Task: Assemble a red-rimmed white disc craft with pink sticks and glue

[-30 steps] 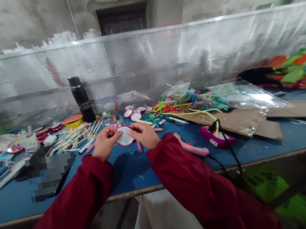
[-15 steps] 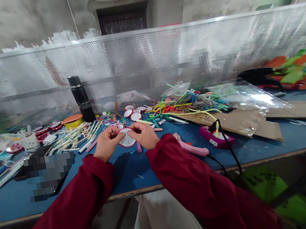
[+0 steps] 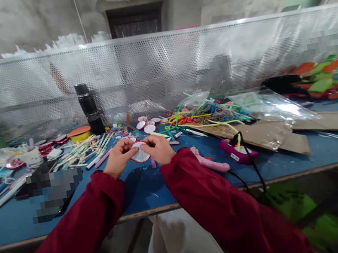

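Observation:
Between my hands is a round white disc with a red rim (image 3: 140, 154), held a little above the blue table, its white face toward me. My left hand (image 3: 120, 157) pinches its left edge, with the thumb pressed on the face. On the opposite edge my right hand (image 3: 158, 148) grips it the same way, both thumbs near the middle. A faint line runs down the disc between the thumbs. The fingertips behind it are hidden. Just beyond my hands lie several similar red-rimmed discs (image 3: 149, 128).
A pink glue gun (image 3: 211, 163) and a purple power strip (image 3: 239, 151) lie right of my arms. Left are a dark phone-like slab (image 3: 65, 190), paper sticks (image 3: 77, 153) and a black bottle (image 3: 90, 110). Colourful cords (image 3: 215, 111) and cardboard (image 3: 255, 135) fill the right back.
Almost nothing differs. Both hands keep the same hold on the disc, and the view has shifted very slightly.

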Demonstrator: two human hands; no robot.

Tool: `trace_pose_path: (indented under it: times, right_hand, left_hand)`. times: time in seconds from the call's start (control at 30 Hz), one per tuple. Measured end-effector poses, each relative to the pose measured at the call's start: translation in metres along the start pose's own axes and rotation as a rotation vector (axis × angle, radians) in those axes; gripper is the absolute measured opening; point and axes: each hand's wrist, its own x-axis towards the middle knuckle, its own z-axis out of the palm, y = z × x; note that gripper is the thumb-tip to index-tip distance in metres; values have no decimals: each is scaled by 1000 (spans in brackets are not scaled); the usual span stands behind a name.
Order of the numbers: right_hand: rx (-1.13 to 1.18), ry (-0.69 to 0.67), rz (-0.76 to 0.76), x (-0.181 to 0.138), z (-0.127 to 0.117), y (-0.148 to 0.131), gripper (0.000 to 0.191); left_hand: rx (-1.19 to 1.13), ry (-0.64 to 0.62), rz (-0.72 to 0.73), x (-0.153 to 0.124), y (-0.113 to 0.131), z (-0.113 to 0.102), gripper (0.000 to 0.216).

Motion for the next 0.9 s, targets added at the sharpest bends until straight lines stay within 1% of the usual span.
trace_pose_path:
  times: [0.17, 0.37, 0.6, 0.73, 0.83, 0.9]
  right_hand:
    - [-22, 29, -3, 1, -1, 2, 18]
    - [-49, 19, -3, 0, -1, -2, 16]
    - [-12, -3, -15, 1, -1, 2, 21]
    - [11, -6, -61, 2, -2, 0, 24]
    - [27, 25, -66, 0, -4, -5, 26]
    - [39, 91, -72, -2, -4, -9, 23]
  left_hand:
    - [58, -41, -10, -1, -1, -2, 34]
    - [91, -60, -39, 0, 0, -3, 36]
    - [89, -10, -24, 0, 0, -4, 37]
    - [49, 23, -23, 0, 3, -5, 40]
    - [-19, 111, -15, 2, 3, -8, 43]
    - [-68, 181, -1, 5, 2, -12, 46]
